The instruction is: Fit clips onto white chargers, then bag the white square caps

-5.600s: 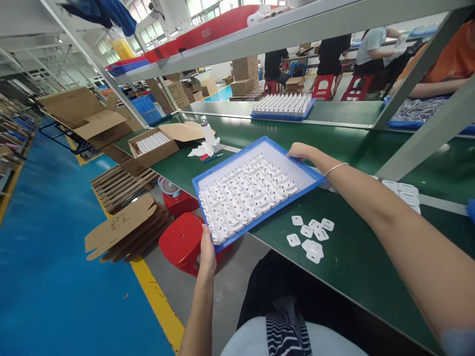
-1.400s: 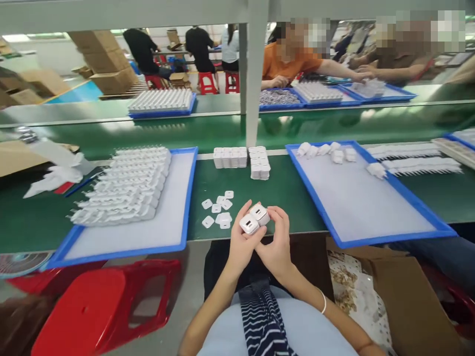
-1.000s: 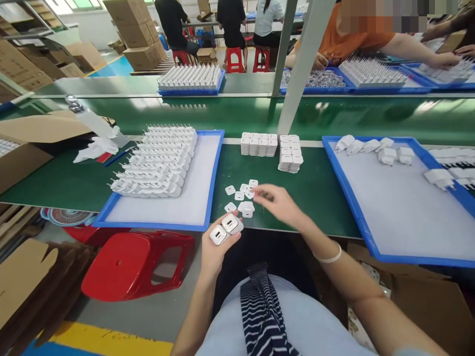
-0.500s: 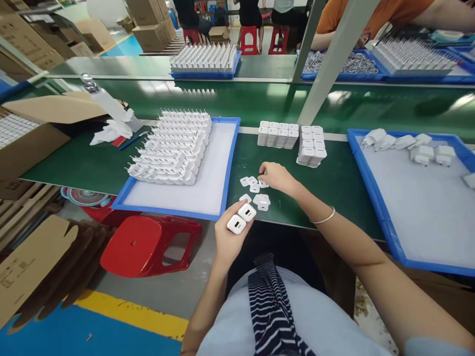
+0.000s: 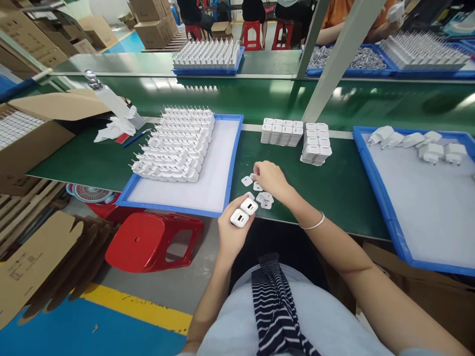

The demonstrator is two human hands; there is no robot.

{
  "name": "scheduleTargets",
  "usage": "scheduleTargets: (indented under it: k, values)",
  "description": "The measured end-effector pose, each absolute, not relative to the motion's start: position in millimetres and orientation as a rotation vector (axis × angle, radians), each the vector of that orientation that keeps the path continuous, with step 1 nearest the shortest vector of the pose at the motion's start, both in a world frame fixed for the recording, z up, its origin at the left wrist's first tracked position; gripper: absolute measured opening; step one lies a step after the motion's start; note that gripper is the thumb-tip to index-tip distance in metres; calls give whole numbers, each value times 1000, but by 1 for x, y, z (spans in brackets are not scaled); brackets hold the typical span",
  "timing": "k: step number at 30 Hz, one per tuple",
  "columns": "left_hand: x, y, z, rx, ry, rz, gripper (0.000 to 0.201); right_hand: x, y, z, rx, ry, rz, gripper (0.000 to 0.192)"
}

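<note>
My left hand (image 5: 230,232) holds two white charger bodies (image 5: 243,212) side by side, ports facing up, just off the near edge of the green table (image 5: 334,188). My right hand (image 5: 270,179) reaches over a small heap of flat white caps (image 5: 261,194) on the table, its fingertips touching them. A blue tray (image 5: 226,183) to the left holds rows of white plug parts (image 5: 176,146). Two blocks of stacked white charger bodies (image 5: 297,137) stand behind the caps.
A second blue tray (image 5: 378,188) on the right carries several loose chargers (image 5: 419,141). An open cardboard box (image 5: 29,131) and a bottle sit at the left. A red stool (image 5: 152,240) and flat cardboard lie on the floor. Other people work beyond the far conveyor.
My right hand left the chargers and reached forward to the heap of caps, then drew slightly left over them. My left hand kept the two chargers. The camera tilted down.
</note>
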State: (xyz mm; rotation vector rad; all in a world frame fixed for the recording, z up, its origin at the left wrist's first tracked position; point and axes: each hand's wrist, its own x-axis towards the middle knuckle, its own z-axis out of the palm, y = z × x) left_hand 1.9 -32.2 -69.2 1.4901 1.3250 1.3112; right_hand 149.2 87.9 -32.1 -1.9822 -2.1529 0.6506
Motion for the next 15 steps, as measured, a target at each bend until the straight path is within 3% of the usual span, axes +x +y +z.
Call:
scheduleTargets:
  k: [7,12,15]
  values:
    - [7,-31,-41,1617,1253,1392,39,201,23,3,-1496,-2168,721,11]
    - [20,-30,-22,1777,1145,1430,42,221,-28,14,-1407,-1867,722,8]
    - [28,-30,-13,1844,1112,1434,45,220,-45,16,-1278,-1617,883,8]
